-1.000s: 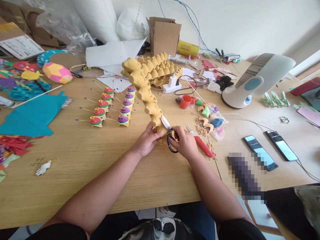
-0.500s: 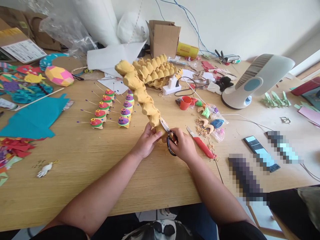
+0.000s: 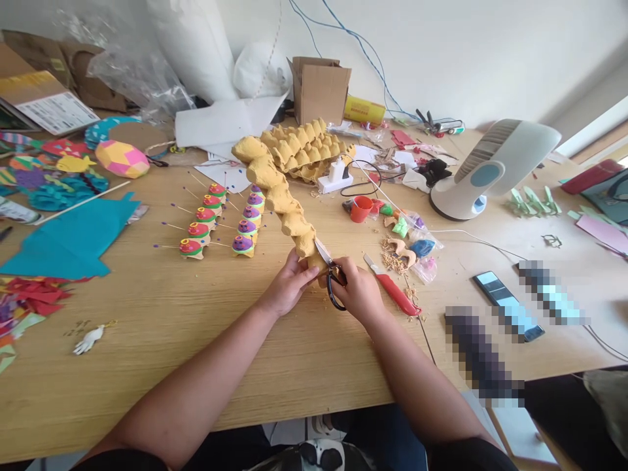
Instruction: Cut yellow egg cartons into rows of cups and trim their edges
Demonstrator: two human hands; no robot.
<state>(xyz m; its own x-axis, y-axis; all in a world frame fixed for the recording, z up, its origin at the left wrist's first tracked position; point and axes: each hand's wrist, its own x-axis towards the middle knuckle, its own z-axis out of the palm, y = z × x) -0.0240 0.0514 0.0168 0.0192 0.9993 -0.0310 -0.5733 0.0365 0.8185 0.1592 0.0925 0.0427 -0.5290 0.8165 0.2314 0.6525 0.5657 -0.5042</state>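
Observation:
My left hand (image 3: 290, 286) grips the near end of a long yellow egg-carton strip (image 3: 283, 199), which slants away up and to the left above the table. My right hand (image 3: 360, 288) is closed round the black handles of a pair of scissors (image 3: 336, 275). The blades lie against the strip's right edge close to my left fingers; whether they bite into the card cannot be made out. Left of the strip stand two decorated egg-carton caterpillars, one red and green (image 3: 197, 230), the other purple (image 3: 246, 226), with blue-tipped sticks.
A red-handled knife (image 3: 400, 294) lies just right of my right hand among shavings. Behind are stacked egg cartons (image 3: 304, 147), a white power adapter (image 3: 336, 176) and a red cup (image 3: 362, 209). A white fan (image 3: 490, 173) and a phone (image 3: 507, 304) are at the right, teal paper (image 3: 69, 235) at the left.
The view has tilted up slightly, so most things sit lower in the picture. Both hands keep their hold on the strip and scissors; the strip's far end has shifted slightly.

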